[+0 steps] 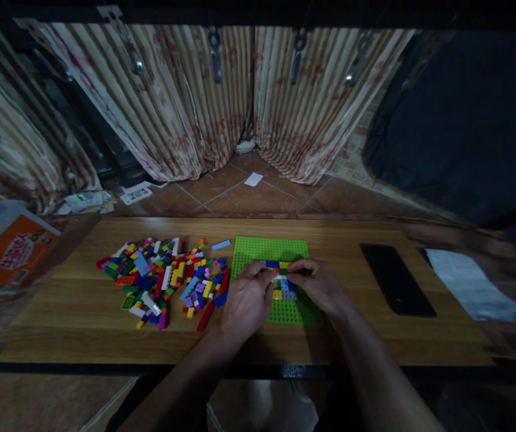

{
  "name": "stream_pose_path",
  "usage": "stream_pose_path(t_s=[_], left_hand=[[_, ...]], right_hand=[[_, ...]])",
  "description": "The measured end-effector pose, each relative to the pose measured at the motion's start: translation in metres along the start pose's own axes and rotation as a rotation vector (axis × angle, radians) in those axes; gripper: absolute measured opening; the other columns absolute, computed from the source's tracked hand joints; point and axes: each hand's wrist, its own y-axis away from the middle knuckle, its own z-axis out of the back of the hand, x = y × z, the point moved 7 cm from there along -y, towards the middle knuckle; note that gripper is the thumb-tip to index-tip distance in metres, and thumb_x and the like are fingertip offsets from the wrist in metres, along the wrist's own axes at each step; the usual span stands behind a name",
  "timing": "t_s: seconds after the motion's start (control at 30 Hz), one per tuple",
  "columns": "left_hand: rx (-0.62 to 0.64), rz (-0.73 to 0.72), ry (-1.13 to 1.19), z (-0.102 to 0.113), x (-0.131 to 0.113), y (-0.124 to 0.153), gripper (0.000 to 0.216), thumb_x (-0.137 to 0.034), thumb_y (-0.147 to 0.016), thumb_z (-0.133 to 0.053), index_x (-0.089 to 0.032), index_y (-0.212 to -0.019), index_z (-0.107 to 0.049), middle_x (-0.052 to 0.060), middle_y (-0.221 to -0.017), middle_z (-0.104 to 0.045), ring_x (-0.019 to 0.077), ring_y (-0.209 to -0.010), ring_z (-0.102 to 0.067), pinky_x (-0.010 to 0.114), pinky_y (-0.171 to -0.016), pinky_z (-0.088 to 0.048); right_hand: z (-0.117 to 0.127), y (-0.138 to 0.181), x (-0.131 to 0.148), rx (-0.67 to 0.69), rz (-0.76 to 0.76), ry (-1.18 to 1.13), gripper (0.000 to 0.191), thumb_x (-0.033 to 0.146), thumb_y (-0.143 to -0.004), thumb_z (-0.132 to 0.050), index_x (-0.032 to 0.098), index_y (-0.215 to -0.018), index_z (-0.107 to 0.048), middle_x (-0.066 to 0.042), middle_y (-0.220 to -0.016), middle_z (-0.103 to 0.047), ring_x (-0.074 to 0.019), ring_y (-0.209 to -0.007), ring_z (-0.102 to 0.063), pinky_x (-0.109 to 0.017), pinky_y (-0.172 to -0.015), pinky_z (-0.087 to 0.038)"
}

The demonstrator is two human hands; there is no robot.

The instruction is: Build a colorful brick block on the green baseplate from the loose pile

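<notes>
A green studded baseplate [251, 247] lies on the wooden table, carrying a small group of building bricks in blue, yellow, red, green and grey. Over that group, a small white building brick [281, 277] shows between the fingertips of both hands. My left hand [248, 298] comes in from the left, thumb and fingers closed at the white brick's left end. From the right, my right hand [317, 285] has its thumb and forefinger closed at the other end. Grey bricks [289, 295] sit just below the fingers. My hands hide part of the bricks and plate.
Loose bricks of many colours [143, 282] are heaped on the table left of the baseplate. To the right lies a black phone-like slab [397, 279]. A plastic sheet [469, 285] is beyond the table's right edge; an orange-labelled box [12, 249] stands at the left.
</notes>
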Motion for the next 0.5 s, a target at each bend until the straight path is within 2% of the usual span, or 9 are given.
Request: stream_pose_path(t_s=[0.27,0.5], left_hand=[[0.110,-0.004,-0.181,-0.0056,-0.0094,0.0076,0.029,-0.015,-0.093,-0.044,-0.019,-0.115,-0.063,0.008,-0.115,-0.062,0.0230,-0.103,-0.054,0.037,-0.090,-0.050],[0.187,0.044,-0.223,-0.0095,-0.0086,0.0066,0.031,-0.014,-0.094,-0.039,-0.020,-0.112,-0.063,0.008,-0.116,-0.059,0.0227,-0.102,-0.054,0.036,-0.087,-0.050]], right_hand=[[-0.0009,-0.0011,0.0021,-0.015,-0.045,0.108,0.013,0.026,-0.064,-0.063,0.019,-0.071,-0.072,-0.001,-0.070,-0.069,-0.0150,-0.061,-0.059,-0.028,-0.061,-0.044],[-0.0016,-0.0006,0.0016,-0.030,-0.018,0.118,0.014,0.027,-0.065,-0.061,0.020,-0.071,-0.071,-0.001,-0.068,-0.068,-0.0151,-0.060,-0.058,-0.028,-0.061,-0.044]])
